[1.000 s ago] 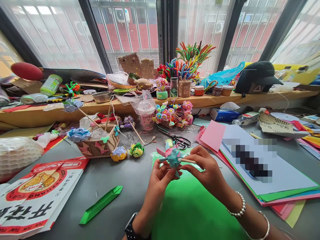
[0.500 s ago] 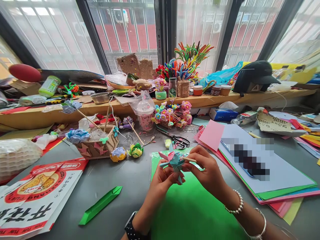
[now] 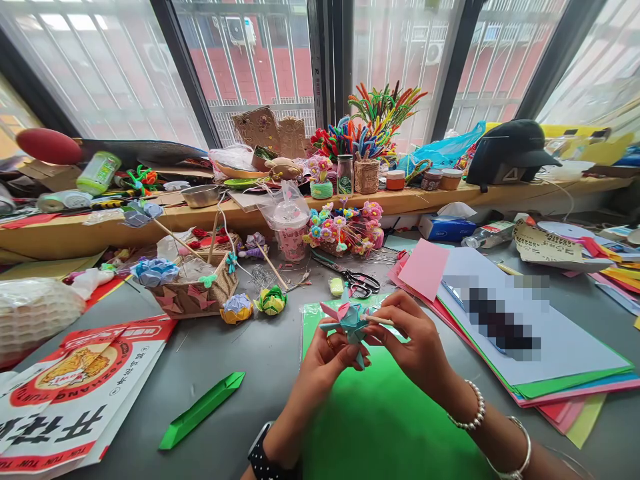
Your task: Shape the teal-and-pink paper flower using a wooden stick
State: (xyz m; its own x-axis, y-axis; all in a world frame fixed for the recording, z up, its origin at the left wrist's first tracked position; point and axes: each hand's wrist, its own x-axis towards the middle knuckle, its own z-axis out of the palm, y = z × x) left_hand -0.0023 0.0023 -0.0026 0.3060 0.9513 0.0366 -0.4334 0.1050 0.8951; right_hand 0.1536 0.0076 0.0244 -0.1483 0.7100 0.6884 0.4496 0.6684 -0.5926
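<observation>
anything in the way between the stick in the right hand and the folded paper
Nothing visible: the stick in the right hand has its tip at the folded paper, which the left hand holds. The scissors lie beyond, off that line.

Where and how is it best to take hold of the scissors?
By the handles, I would say, coming from the near right. The scissors appear to lie flat, handles toward the near side and blades pointing away to the left. The held flower crowds the handles' near left in this view.
</observation>
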